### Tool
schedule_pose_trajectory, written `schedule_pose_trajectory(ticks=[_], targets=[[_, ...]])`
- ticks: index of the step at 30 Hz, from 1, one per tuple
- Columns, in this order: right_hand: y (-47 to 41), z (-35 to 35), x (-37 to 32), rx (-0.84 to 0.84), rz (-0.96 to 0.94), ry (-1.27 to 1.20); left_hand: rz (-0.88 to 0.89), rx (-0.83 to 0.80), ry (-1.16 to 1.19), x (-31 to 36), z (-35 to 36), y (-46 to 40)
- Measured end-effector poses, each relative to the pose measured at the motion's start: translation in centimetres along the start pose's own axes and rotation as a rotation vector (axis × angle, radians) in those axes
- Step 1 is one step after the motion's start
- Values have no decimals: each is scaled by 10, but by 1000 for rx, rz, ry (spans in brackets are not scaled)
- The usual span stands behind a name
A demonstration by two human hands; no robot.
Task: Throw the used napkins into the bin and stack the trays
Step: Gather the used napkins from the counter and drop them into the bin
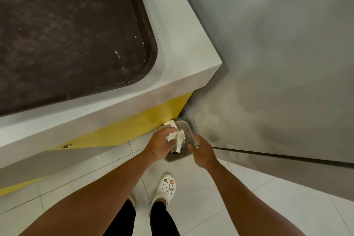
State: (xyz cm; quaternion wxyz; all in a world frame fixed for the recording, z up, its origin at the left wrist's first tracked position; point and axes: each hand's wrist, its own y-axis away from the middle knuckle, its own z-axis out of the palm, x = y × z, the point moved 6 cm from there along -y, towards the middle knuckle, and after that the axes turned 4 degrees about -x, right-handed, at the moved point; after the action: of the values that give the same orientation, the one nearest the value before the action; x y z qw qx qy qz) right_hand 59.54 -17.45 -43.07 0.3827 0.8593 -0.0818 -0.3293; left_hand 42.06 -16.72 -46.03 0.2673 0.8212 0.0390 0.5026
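A small grey bin (186,130) stands on the floor at the corner of the counter, its opening facing up. My left hand (161,144) grips crumpled white napkins (178,137) right over the bin's opening. My right hand (202,151) pinches the bin's swing lid or rim at its right side. A dark brown tray (72,30) lies flat on the white counter at the upper left; only part of it shows.
The white counter (183,51) has a yellow front panel (134,128) below it, close to the bin. A grey wall (277,44) fills the right side. White floor tiles (239,197) lie underfoot, with my white clog (165,188) near the bin.
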Motion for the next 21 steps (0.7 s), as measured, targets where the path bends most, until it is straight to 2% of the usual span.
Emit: schedule_pose_trajectory(ticks=[4,8,15,21], targets=[[22,-12,-21,-9,-61,-36,-23,9,87,8,-18,25],[70,-33,-68,-34,-156,-171,17,21,144,47,-55,64],[182,-73,-182,-79,-368,-181,76,-5,217,136,-132,174],[255,-73,-280,-187,-513,-84,121,112,231,170,-203,279]])
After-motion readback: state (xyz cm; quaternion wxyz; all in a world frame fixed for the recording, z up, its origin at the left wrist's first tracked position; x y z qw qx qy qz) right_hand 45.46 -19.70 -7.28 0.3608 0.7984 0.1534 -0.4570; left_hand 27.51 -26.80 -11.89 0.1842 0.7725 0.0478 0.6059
